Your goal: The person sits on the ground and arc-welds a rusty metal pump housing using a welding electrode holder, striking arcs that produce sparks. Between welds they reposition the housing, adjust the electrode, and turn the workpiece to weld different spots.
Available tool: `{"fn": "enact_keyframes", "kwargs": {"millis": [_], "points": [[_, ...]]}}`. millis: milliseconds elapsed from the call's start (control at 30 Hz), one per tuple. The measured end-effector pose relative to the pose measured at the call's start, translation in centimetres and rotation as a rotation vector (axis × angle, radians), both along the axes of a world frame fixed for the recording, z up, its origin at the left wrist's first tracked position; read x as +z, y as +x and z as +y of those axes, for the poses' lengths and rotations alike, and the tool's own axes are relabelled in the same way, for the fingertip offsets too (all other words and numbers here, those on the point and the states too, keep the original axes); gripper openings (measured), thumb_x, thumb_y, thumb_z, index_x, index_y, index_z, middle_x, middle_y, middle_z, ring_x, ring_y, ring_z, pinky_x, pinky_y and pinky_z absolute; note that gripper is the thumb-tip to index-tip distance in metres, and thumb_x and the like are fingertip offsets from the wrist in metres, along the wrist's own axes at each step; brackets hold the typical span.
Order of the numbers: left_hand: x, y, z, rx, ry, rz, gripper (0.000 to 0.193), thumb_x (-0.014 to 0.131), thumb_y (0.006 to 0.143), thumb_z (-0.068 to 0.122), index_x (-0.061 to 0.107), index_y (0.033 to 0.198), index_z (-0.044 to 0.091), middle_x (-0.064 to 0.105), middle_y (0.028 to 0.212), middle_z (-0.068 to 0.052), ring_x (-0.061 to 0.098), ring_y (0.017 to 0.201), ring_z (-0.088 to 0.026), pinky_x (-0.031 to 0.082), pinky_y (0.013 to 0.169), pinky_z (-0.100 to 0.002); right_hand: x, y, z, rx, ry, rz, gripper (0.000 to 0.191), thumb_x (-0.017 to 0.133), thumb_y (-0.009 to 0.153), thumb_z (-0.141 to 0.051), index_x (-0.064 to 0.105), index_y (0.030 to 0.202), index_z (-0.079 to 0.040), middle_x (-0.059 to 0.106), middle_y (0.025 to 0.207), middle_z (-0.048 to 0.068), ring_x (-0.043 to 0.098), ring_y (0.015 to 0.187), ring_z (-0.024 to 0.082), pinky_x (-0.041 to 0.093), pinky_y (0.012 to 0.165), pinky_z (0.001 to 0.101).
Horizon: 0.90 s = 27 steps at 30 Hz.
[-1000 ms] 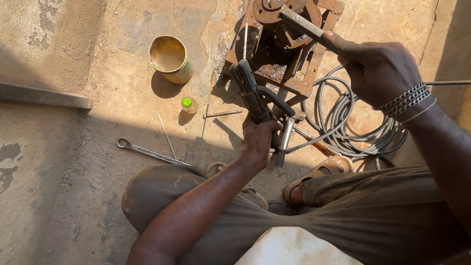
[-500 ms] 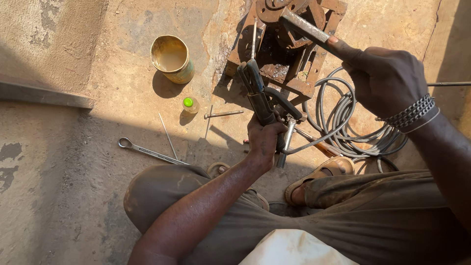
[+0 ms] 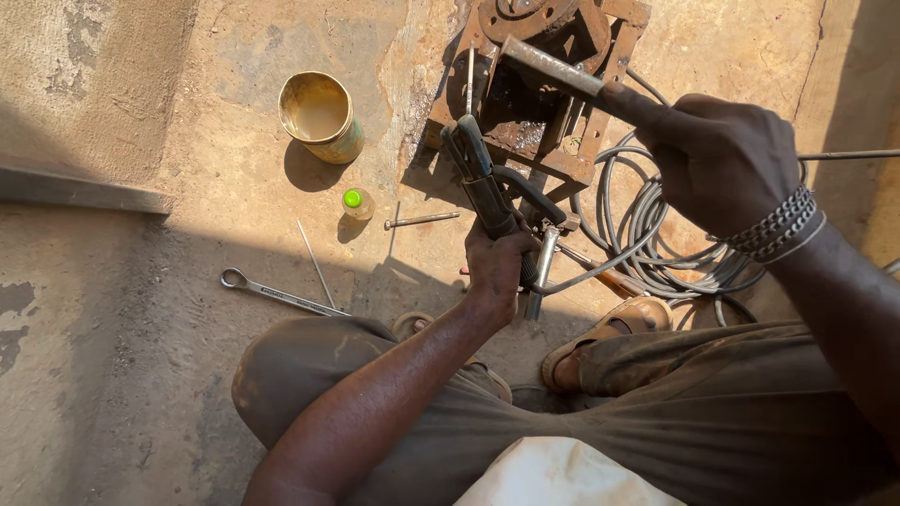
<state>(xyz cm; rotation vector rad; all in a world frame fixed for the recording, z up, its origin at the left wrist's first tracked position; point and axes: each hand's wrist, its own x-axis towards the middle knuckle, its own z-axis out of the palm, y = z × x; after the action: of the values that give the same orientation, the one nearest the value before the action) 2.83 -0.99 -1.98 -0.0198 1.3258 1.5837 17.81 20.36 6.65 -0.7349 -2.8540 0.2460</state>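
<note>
My left hand (image 3: pixel 499 263) grips the handle of a dark welding electrode holder (image 3: pixel 476 175), whose jaws carry a thin rod (image 3: pixel 471 79) pointing up at a rusty metal assembly (image 3: pixel 539 89) on the ground. My right hand (image 3: pixel 722 161), with a chain bracelet at the wrist, holds a grey metal bar (image 3: pixel 553 67) laid across the top of that assembly. I am crouched, with my knees and sandalled feet below the hands.
A coil of grey cable (image 3: pixel 656 248) lies right of the assembly. On the concrete floor to the left are a yellow tin can (image 3: pixel 321 115), a small green-capped bottle (image 3: pixel 356 202), a bolt (image 3: pixel 422 220), a thin rod (image 3: pixel 315 249) and a ring spanner (image 3: pixel 277 293).
The electrode holder in my left hand has swung a little more upright toward the assembly. My right hand still holds the bar in about the same place.
</note>
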Motion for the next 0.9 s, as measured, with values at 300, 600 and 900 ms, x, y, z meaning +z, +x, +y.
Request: {"fn": "enact_keyframes", "kwargs": {"millis": [300, 600, 900], "points": [[0.5, -0.1, -0.3, -0.03, -0.009, -0.074, 0.026, 0.065, 0.076, -0.006, 0.053, 0.096, 0.006, 0.057, 0.082, -0.006, 0.058, 0.069, -0.017, 0.052, 0.062, -0.034, -0.9, -2.6, 0.7, -0.147, 0.197, -0.357, 0.043, 0.06, 0.108, -0.019, 0.06, 0.148, -0.034, 0.056, 0.057, 0.003, 0.051, 0.041, 0.015, 0.039, 0.034, 0.0297], [0.0, 0.2, -0.5, 0.012, -0.027, -0.034, 0.028, 0.064, 0.073, -0.009, 0.057, 0.095, 0.007, 0.059, 0.082, -0.002, 0.058, 0.072, -0.012, 0.051, 0.066, -0.029, 0.9, 1.7, 1.2, 0.302, 0.11, 0.583, 0.05, 0.055, 0.121, -0.009, 0.049, 0.165, -0.031, 0.06, 0.076, 0.004, 0.061, 0.06, 0.015, 0.049, 0.052, 0.0306], [0.6, 0.4, -0.2, 0.037, -0.088, -0.048, 0.029, 0.066, 0.073, -0.009, 0.057, 0.095, 0.007, 0.06, 0.084, -0.002, 0.059, 0.072, -0.013, 0.053, 0.063, -0.03, -1.2, -0.4, 0.4, -0.165, -0.043, -0.252, 0.038, 0.059, 0.112, -0.025, 0.06, 0.148, -0.035, 0.062, 0.059, 0.004, 0.045, 0.038, 0.015, 0.038, 0.036, 0.0314]]}}
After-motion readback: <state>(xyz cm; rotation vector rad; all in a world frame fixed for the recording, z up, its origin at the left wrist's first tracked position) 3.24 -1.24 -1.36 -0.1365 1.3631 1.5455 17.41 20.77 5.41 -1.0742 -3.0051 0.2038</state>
